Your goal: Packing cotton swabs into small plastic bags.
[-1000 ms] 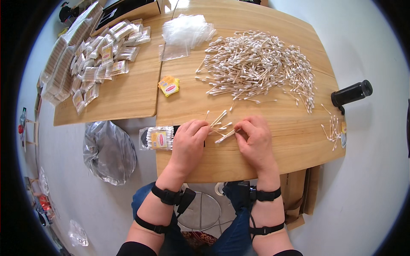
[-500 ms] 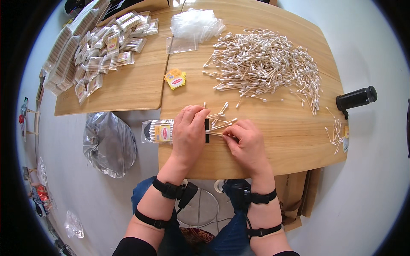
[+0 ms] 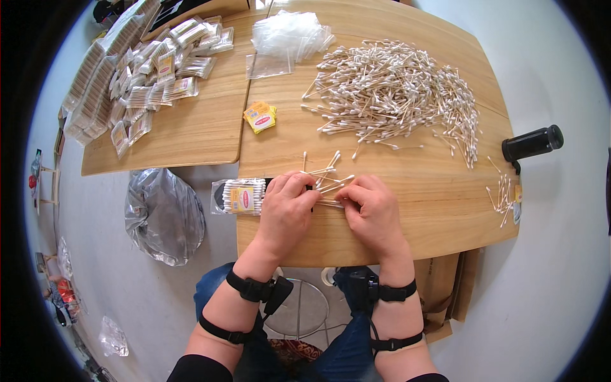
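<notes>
Near the table's front edge, my left hand [image 3: 286, 209] and my right hand [image 3: 374, 207] face each other with curled fingers. A few cotton swabs [image 3: 330, 203] stretch between them, pinched at both ends; how many is hidden by the fingers. Just beyond my fingertips lie several loose cotton swabs [image 3: 327, 170], some crossing each other. Left of my left hand is a clear bag [image 3: 220, 205] packed with swabs, a yellow and red label card [image 3: 242, 198] in it. It sticks out past the table's left edge. A black flat piece shows partly beside my left fingers.
A big heap of swabs [image 3: 398, 95] covers the back right. Clear empty bags [image 3: 289, 37] and yellow label cards [image 3: 260, 118] lie left of it. Packed swab bags [image 3: 167, 67] fill the left table. A black cylinder [image 3: 533, 144] stands out at the right edge; a grey bag [image 3: 163, 216] sits below.
My left hand has moved slightly right and nearer to me, uncovering more of the packed bag. Its fingers now meet the swabs' left ends. My right hand has shifted slightly right.
</notes>
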Demonstrator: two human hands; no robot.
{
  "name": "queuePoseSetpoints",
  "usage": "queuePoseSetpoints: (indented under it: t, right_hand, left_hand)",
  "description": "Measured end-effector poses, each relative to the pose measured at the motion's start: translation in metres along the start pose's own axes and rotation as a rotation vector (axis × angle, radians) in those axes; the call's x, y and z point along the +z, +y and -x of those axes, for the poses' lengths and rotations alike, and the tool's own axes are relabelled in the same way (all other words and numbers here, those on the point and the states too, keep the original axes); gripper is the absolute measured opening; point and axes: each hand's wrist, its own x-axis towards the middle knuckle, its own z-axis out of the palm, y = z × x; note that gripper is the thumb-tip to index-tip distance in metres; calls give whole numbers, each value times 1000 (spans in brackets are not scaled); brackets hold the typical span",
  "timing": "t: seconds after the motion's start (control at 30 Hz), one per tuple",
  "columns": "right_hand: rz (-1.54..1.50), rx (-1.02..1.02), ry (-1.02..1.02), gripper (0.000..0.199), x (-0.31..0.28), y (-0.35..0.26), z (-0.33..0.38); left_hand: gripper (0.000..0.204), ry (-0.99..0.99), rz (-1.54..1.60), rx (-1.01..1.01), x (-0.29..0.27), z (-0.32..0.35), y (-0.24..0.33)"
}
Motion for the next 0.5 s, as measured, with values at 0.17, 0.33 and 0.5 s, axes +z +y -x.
queuePoseSetpoints:
  t: [0.17,0.33,0.5]
  right_hand:
    - [16,5,-20,8,-1,-1,0]
    - [-75,90,2,11,3,0,0]
    - [-30,72,39,10,7,-4,-5]
  left_hand:
    - [9,-2,16,-18,-3,-1,0]
    - [10,-6,17,1,-3,1,-1]
    - [12,-18,27,0,-5,2,-1]
